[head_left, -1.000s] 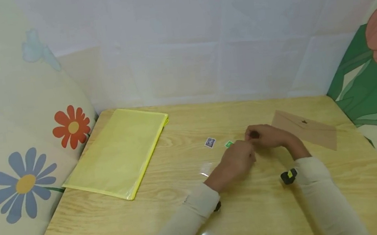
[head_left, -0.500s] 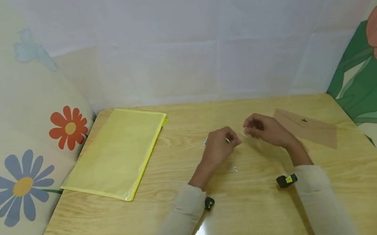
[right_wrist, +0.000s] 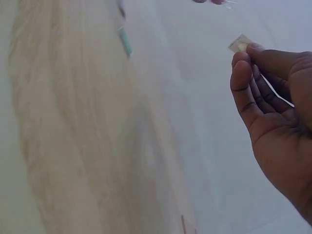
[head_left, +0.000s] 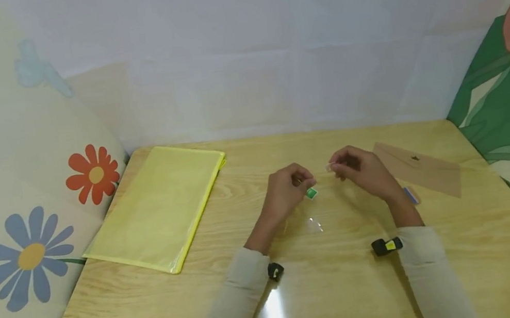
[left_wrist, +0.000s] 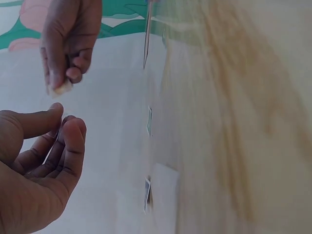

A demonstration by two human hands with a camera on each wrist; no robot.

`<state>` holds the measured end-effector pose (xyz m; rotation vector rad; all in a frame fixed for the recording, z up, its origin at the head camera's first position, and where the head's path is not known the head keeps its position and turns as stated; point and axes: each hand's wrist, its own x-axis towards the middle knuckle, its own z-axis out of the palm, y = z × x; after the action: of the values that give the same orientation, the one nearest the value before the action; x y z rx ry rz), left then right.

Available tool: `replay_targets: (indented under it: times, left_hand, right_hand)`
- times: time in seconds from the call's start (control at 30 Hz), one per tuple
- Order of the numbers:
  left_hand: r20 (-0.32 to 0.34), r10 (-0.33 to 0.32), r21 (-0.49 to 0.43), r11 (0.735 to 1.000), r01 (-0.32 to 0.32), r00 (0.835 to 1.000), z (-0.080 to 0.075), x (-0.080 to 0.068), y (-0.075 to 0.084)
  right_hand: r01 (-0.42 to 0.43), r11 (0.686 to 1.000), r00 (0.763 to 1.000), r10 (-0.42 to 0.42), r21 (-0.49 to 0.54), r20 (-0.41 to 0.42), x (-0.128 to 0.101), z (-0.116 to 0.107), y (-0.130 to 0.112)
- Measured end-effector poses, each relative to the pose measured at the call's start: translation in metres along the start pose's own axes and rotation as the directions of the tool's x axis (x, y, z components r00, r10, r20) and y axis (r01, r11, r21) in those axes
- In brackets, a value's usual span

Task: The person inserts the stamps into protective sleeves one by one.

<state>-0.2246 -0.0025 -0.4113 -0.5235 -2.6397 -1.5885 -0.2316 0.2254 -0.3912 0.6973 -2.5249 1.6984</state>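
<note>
In the head view, my right hand point(head_left: 364, 173) pinches a small pale stamp point(right_wrist: 239, 44) between thumb and fingertip, held above the table. Facing it, my left hand point(head_left: 282, 192) has thumb and forefinger together on a thin clear plastic piece point(right_wrist: 230, 5), barely visible. A green stamp point(head_left: 312, 193) lies just below the left fingertips. Another, dark stamp point(left_wrist: 147, 195) shows on the table in the left wrist view; the left hand hides it from the head view. Beside my right wrist lies a blue-edged stamp point(head_left: 411, 195), partly covered.
A yellow zip folder point(head_left: 158, 210) lies flat at the left of the wooden table point(head_left: 344, 294). The brown envelope point(head_left: 424, 169) lies at the right, behind my right forearm. Clear plastic point(head_left: 315, 224) glints on the tabletop between my arms. White cloth point(head_left: 237, 78) hangs behind.
My hands were close together and have drawn apart, the left moving leftward. The pale stamp now shows in the right fingertips. The blue-edged stamp by my right wrist has come into view.
</note>
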Motion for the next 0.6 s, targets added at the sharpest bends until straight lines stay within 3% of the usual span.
replay_targets:
  times: [0.37,0.6]
  left_hand:
    - [-0.024,0.016,-0.052,0.999,-0.017,1.0,-0.009,-0.001,0.005]
    - [-0.029,0.05,-0.045,0.998,-0.052,0.998,-0.009,-0.002,0.005]
  right_hand:
    - [0.127,0.99,0.991,-0.124,0.059,-0.044,0.0,0.007,-0.032]
    - [0.115,0.993,0.993,-0.113,0.035,-0.045,-0.002,0.014,-0.043]
